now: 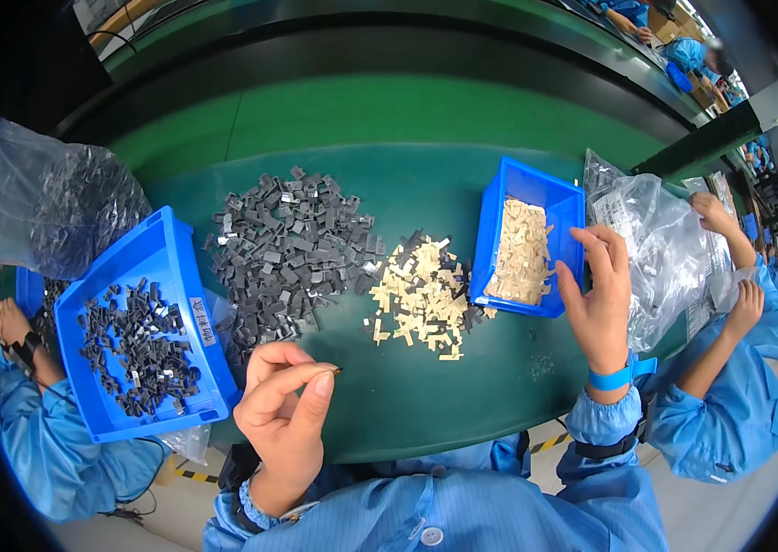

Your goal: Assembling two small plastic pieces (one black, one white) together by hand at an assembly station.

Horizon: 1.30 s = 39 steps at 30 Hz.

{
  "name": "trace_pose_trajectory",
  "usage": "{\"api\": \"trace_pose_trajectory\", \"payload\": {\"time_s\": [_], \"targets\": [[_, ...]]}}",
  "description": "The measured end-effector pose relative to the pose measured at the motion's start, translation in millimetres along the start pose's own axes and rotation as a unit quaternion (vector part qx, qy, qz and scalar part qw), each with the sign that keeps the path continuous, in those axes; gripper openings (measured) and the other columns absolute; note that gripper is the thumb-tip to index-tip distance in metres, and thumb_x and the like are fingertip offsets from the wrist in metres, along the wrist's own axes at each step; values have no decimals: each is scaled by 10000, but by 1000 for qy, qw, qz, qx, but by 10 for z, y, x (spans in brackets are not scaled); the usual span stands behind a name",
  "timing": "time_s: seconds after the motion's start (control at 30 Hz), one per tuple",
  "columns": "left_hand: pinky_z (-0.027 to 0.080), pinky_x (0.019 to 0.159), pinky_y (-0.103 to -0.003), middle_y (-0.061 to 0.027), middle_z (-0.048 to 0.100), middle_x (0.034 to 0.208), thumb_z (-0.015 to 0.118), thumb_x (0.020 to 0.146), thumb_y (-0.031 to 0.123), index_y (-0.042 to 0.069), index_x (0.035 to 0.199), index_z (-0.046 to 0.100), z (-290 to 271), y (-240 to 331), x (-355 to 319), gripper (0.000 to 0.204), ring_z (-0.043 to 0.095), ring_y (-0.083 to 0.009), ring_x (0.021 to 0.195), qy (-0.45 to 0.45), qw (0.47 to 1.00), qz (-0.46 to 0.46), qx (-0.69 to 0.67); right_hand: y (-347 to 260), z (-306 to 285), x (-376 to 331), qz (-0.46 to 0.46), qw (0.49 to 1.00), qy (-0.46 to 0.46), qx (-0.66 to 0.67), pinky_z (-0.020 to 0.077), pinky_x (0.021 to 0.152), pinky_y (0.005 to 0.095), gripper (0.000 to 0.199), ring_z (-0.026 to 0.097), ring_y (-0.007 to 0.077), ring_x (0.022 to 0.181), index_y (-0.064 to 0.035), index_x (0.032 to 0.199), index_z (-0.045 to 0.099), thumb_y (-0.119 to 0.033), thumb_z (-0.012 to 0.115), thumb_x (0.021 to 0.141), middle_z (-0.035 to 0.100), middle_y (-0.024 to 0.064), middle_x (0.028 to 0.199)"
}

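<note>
My left hand (283,414) is in a pinch near the table's front edge; a tiny dark piece (337,371) pokes out past the thumb and index fingertip, too small to name. My right hand (602,299), a blue band at its wrist, is beside the right side of a small blue bin (483,244). Its fingers and thumb are apart, with nothing seen between them. Flat beige pieces (520,253) fill the bottom of that bin. Between my hands lies a loose heap of beige parts (421,290) mixed with some black ones. A larger heap of small black plastic parts (292,244) spreads to its left.
A bigger blue bin (214,354) with black parts stands tilted at the left. Clear plastic bags lie at the far left (67,198) and right (651,248). Co-workers' arms are close on both sides (30,345) (729,313). The green table (361,423) has a curved front edge.
</note>
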<state>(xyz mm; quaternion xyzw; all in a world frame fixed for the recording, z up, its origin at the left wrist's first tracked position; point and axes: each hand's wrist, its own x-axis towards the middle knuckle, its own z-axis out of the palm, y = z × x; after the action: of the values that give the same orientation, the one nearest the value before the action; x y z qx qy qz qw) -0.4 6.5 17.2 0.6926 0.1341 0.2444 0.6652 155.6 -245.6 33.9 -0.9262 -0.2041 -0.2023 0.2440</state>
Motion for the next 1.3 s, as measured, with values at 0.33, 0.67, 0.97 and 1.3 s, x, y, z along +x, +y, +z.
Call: {"api": "trace_pose_trajectory", "payload": {"time_s": [0.33,0.67,0.97,1.3], "targets": [[415,651,-264,-65,509,876,703,678,-9,13,840,669,118,57,-7,168,509,-166,738,-63,984,124,114,-79,-115,-82,-62,994,81,-43,428,635,313,190,529,225,708,0,896,595,28,615,710,539,111,893],[392,659,-356,-3,471,825,750,586,76,162,851,650,-82,158,-76,296,458,-179,750,-173,796,462,351,-839,237,-287,66,710,-371,595,367,584,236,87,471,109,687,-28,839,614,-113,619,820,543,28,790],[372,814,-347,32,524,833,690,636,99,151,873,673,-96,85,-141,244,494,-134,791,-166,792,478,341,-862,305,-260,30,679,-446,581,371,589,244,90,465,103,682,-39,821,595,-128,609,826,528,15,770],[361,665,-335,-34,518,837,755,607,232,76,942,635,-123,-57,-27,389,512,-187,751,-168,805,399,405,-944,367,-413,-46,819,-349,453,415,607,272,54,510,144,712,-8,804,550,-46,588,808,521,53,820]]}}
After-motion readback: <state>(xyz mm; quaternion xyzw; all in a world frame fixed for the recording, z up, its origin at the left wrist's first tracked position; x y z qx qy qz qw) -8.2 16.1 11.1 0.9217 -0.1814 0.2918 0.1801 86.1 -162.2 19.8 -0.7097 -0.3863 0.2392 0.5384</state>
